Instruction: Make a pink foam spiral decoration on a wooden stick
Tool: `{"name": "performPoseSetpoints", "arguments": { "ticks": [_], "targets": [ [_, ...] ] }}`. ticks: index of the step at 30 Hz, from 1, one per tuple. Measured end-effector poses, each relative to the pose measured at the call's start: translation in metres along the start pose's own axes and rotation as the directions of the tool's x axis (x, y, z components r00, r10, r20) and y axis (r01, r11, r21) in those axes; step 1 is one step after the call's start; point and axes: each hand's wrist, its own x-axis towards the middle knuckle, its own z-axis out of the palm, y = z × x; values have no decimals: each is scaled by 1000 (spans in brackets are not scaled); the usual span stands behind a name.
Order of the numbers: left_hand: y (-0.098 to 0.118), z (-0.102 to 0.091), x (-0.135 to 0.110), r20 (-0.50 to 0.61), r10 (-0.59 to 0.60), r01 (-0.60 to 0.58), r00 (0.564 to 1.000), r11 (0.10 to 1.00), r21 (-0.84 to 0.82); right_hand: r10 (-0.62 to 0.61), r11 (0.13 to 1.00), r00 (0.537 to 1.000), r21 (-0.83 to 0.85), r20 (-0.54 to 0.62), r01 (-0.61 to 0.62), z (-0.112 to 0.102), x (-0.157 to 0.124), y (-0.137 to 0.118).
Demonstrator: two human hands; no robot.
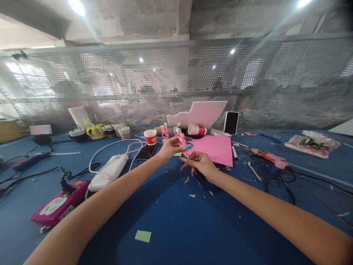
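Note:
My left hand (172, 146) is held out over the blue table (171, 224), its fingers pinched on a small pink paper flower (182, 138) with a green bit beside it. My right hand (199, 162) sits just below and to the right, fingers closed on the thin stick under the flower. A pink paper sheet (216, 148) lies flat right behind both hands. A dark round object (202, 182) shows partly under my right wrist.
A white power bank (109, 172) with cables and a magenta device (59, 207) lie at left. A red paper cup (150, 137), a phone (231, 122), a white foam board (198, 113) and a glue gun (268, 157) stand farther back. Paper scraps dot the table. People sit behind a mesh screen (248, 81).

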Motion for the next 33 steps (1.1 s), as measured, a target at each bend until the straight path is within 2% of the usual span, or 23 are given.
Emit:
{"name": "performPoseSetpoints", "arguments": {
  "ticks": [4, 7, 11, 15, 18, 23, 27, 33],
  "targets": [
    [0, -1, 0, -38, -7, 5, 999, 999, -49, 19, 1000, 999, 19, -27, -18, 0, 1, -1],
    [1, -3, 0, -26, 4, -5, 1000, 997, -73, 38, 998, 998, 41, -52, -36, -2, 3, 2],
    [3, -10, 1, 61, 2, 2, 998, 998, -68, 44, 997, 997, 65, -67, -39, -4, 4, 6],
    [5, -19, 3, 147, -99, 103, 984, 994, -21, 54, 996, 995, 70, -78, -48, -4, 4, 7],
    [9, -22, 3, 190, -118, 121, 975, 993, -2, 53, 997, 994, 66, -92, -47, -4, 5, 9],
    [13, -21, 1, 278, -137, 165, 951, 983, -80, 53, 996, 994, 76, -100, -46, -5, 6, 11],
    [12, -20, 0, 236, -163, 209, 958, 960, -185, 36, 997, 995, 78, -93, -29, -7, 6, 12],
    [8, -20, 1, 155, -163, 197, 974, 951, -238, 29, 998, 996, 60, -86, -24, -7, 6, 11]
  ]
}}
